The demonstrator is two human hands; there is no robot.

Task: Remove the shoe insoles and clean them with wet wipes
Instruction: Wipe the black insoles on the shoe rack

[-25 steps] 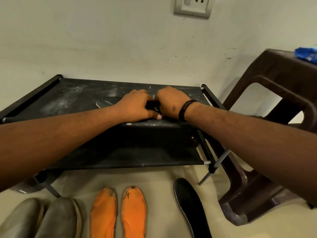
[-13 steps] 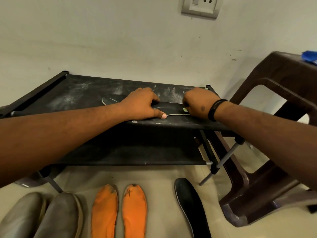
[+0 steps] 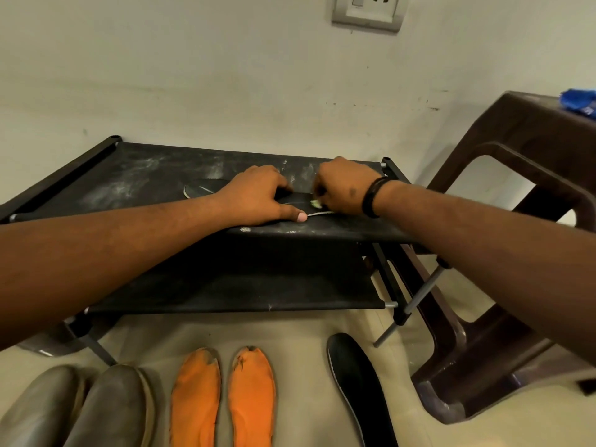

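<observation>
Curled fingers of the right hand [image 3: 346, 188] pinch a small greenish wet wipe [image 3: 315, 204] against a black insole [image 3: 206, 191] on the shoe rack's [image 3: 135, 179] top shelf. The left hand [image 3: 258, 198] presses flat, apparently pinning it for scrubbing. Two orange insoles [image 3: 222, 395] and another black insole [image 3: 358, 382] lie on the floor, seemingly set out for cleaning.

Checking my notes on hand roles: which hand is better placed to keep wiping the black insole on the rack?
Right hand: it pinches the wipe against the black insole; the left hand pins it down.

Both arms reach forward, left hand [image 3: 258, 196] pressing flat, right hand [image 3: 343, 188] curled in a grip.
</observation>
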